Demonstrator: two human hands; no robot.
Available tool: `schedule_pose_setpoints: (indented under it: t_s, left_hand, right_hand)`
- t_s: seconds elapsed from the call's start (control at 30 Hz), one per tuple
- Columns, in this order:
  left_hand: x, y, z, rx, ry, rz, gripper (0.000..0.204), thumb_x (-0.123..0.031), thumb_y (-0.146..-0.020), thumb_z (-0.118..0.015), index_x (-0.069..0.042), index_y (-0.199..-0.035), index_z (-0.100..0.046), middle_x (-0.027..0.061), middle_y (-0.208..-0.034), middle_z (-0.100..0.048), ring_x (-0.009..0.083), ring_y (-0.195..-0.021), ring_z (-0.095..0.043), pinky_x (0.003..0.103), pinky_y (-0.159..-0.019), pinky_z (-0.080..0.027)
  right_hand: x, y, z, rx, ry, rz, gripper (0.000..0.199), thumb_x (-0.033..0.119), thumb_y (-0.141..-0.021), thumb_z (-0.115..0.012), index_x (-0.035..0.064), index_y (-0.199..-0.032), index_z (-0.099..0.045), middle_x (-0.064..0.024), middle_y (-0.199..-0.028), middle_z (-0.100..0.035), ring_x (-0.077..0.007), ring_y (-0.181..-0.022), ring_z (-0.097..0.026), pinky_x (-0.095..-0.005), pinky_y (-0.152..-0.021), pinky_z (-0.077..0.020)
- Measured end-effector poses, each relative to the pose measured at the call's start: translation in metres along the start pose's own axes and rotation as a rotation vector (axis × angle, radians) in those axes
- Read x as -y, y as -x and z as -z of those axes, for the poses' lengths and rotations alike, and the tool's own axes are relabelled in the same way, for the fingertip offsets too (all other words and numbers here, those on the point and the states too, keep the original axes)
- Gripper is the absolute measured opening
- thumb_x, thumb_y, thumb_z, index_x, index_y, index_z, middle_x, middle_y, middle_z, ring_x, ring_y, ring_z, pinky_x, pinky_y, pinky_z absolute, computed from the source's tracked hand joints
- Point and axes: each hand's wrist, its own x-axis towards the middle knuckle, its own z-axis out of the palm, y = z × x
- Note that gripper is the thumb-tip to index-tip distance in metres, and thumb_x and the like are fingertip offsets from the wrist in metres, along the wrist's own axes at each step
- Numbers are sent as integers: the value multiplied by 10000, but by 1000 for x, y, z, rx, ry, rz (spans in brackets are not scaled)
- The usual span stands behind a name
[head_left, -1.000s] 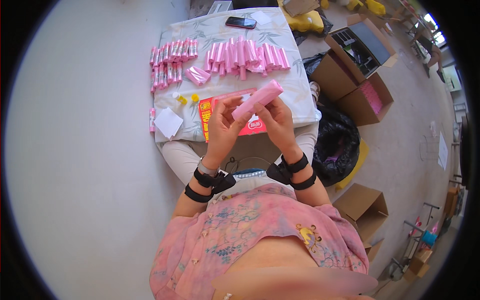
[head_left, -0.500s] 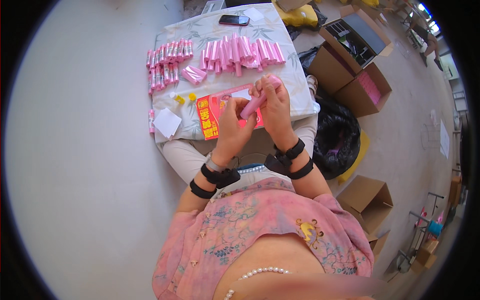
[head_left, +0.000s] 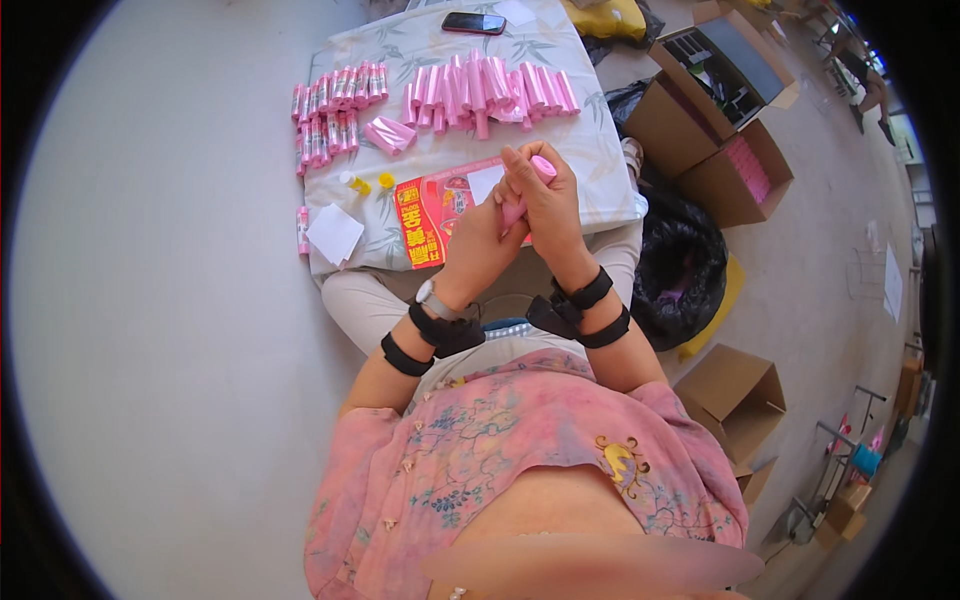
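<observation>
1. Head view: the right hand [head_left: 545, 200] is closed around a pink roll [head_left: 528, 190], which stands tilted; its rounded top shows above the fingers and its lower end shows below the palm.
2. The left hand [head_left: 480, 240] presses against the lower part of the same pink roll from the person's left, fingers curled onto it, so both hands grasp it together just above the near edge of the surface [head_left: 600, 160].
3. Under the hands lies a red printed sheet [head_left: 425, 215], flat on the leaf-patterned cloth that covers the surface.
4. Farther back a long row of pink rolls [head_left: 490, 90] lies side by side; a second, smaller group of pink rolls [head_left: 335, 105] sits toward the left edge, and a single loose pink wrapper [head_left: 388, 133] lies between them.
5. A white paper square [head_left: 334, 233] rests at the near left corner, with two small yellow pieces [head_left: 365, 184] just behind it.
6. A dark phone [head_left: 474, 22] lies at the far edge.
7. To the right, on the floor, stand open cardboard boxes [head_left: 715, 120] and a black bag [head_left: 685, 265].
</observation>
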Motion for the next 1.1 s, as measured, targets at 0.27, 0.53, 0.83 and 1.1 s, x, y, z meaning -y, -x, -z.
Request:
schedule_pose_setpoints:
  t_s: [0.27, 0.53, 0.83, 1.1]
  left_hand:
    - [-6, -4, 21, 381, 433, 257, 189, -124, -850, -663, -1, -994, -656, 214, -746, -670, 323, -679, -703, 404, -610, -522]
    - [15, -14, -5, -247, -372, -158, 240, -160, -878, -688, -34, -1079, -653, 117, -744, -657, 234, -657, -670, 357, -580, -498]
    - [17, -14, 23, 339, 717, 397, 319, -320, -1042, -549, -16, -1035, -643, 30, -822, -638, 91, -663, -581, 256, -629, -481]
    - [59, -18, 17, 288, 709, 446, 348, -343, -1076, -498, -32, -1016, -644, 10, -806, -614, 64, -651, -536, 226, -622, -456]
  right_hand:
    - [14, -2, 10, 248, -213, -239, 187, 134, -988, -673, 80, -978, -494, 39, -644, -448, -61, -549, -423, -249, -537, -398]
    - [-19, -12, 2, -304, -114, 48, 160, 167, -1001, -648, 88, -1049, -517, 43, -640, -398, -52, -526, -377, -236, -524, -350]
    - [-28, -26, 47, -4, -373, -185, 167, 150, -1005, -613, 88, -1131, -523, 70, -634, -338, -36, -501, -305, -224, -521, -339]
    - [-67, -25, 78, -299, -304, -254, 166, 120, -999, -573, 1, -1112, -545, 18, -725, -518, -96, -651, -533, -301, -701, -508]
